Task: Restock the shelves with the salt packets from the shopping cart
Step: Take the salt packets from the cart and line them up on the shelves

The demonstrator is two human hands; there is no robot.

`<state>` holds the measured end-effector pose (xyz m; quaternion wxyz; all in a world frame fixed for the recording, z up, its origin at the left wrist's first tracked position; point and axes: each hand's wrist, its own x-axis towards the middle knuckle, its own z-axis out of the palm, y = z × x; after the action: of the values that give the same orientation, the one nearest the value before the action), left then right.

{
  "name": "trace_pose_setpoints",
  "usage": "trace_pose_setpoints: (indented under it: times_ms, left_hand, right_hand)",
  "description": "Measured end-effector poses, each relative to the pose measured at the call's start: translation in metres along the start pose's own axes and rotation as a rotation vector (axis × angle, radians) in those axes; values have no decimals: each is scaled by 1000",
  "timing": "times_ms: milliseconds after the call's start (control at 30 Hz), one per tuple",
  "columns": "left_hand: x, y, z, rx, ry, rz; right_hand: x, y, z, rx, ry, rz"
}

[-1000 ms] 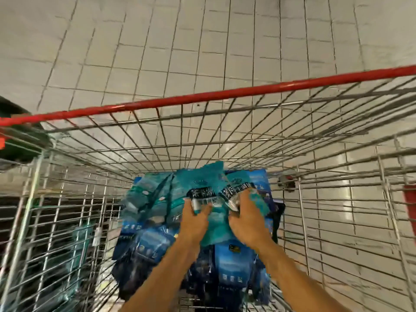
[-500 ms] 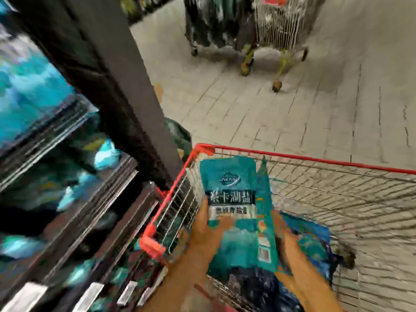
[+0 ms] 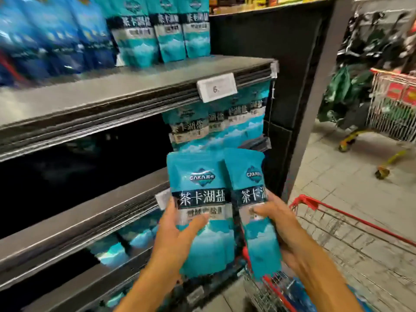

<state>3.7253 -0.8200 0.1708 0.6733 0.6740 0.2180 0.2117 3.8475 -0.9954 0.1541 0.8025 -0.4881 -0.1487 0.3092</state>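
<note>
I hold two teal salt packets upright in front of the shelving. My left hand (image 3: 180, 230) grips the left salt packet (image 3: 200, 183), thumb across its front. My right hand (image 3: 279, 224) grips the right salt packet (image 3: 249, 176), which overlaps the first. Behind them, on the middle shelf (image 3: 90, 212), stands a row of the same teal packets (image 3: 216, 124) at its right end; the rest of that shelf is dark. The red-rimmed wire shopping cart (image 3: 337, 224) is at lower right, with more packets (image 3: 292, 287) showing inside it.
The top shelf (image 3: 112, 86) carries teal packets (image 3: 166, 30) and dark blue packets (image 3: 56, 34), with a white price tag (image 3: 216, 89) on its edge. A black end panel (image 3: 299, 86) closes the shelving. Another loaded cart (image 3: 396, 104) stands on the tiled floor at far right.
Both hands lifted the packets out of the cart and carried them up and left to the shelving. The single stack is now split, one packet in each hand. My view swung to the shelves.
</note>
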Motion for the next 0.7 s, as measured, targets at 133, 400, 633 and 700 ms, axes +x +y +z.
trace_pose_setpoints:
  times_ms: [133,400,633,700]
  left_hand:
    - [2,32,-58,-68,166,55]
    - [42,55,-167,-182,331,33]
    - [100,46,-173,-324,336,-80]
    - [118,39,-161,-344,327,-122]
  right_hand:
    - [42,-13,59,-152,-148,16]
    - [131,-17,166,-319,-152,-17]
    - [177,8,184,-530,-42,-177]
    - [178,18,171,-644,-39,-208]
